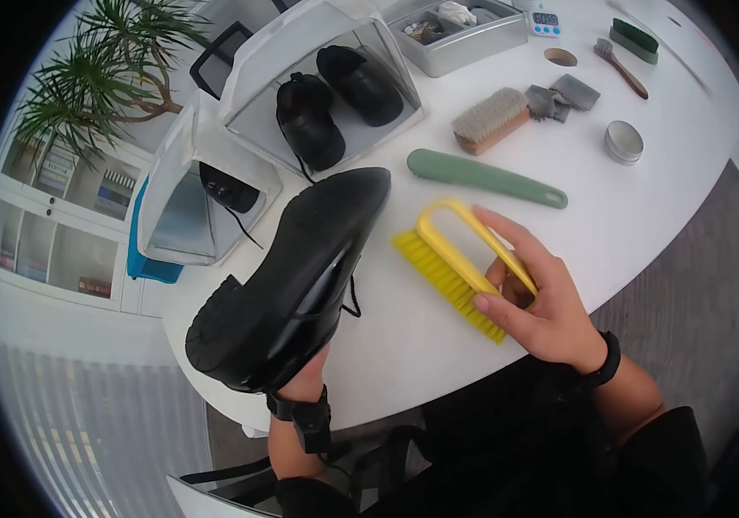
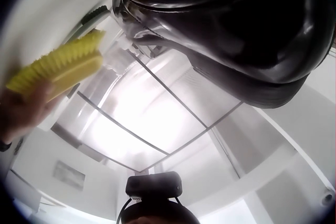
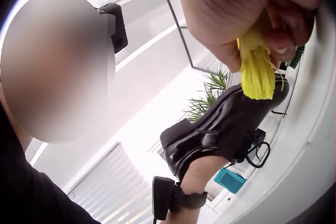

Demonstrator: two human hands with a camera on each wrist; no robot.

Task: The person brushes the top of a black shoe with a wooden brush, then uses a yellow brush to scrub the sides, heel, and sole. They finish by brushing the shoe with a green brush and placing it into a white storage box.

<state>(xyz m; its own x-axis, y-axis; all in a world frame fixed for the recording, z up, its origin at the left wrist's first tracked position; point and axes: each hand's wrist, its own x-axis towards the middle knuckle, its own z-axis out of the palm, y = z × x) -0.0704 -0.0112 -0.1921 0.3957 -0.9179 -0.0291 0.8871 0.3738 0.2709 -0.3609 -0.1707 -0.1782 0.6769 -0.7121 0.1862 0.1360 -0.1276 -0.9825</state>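
A black leather lace-up shoe [image 1: 300, 268] is held up over the table, tilted, its sole turned up and its lace hanging below. My left hand [image 1: 311, 380] reaches into the shoe's opening and carries it; the fingers are hidden inside. The right hand [image 1: 542, 298] grips the loop handle of a yellow scrub brush [image 1: 451, 276], thumb on one side and fingers through the loop. The bristles face toward the shoe, with a gap between them in the head view. In the left wrist view the brush [image 2: 60, 66] stands off to the left of the shoe [image 2: 231, 29].
Behind the shoe, a clear-front box [image 1: 240, 112] holds a pair of black shoes; another box [image 1: 180, 220] holds a dark shoe. A green shoehorn [image 1: 486, 177], a wooden brush [image 1: 490, 121], grey cloths [image 1: 572, 93], a tin [image 1: 623, 142], smaller brushes [image 1: 633, 41] and a metal tray [image 1: 464, 52] occupy the table.
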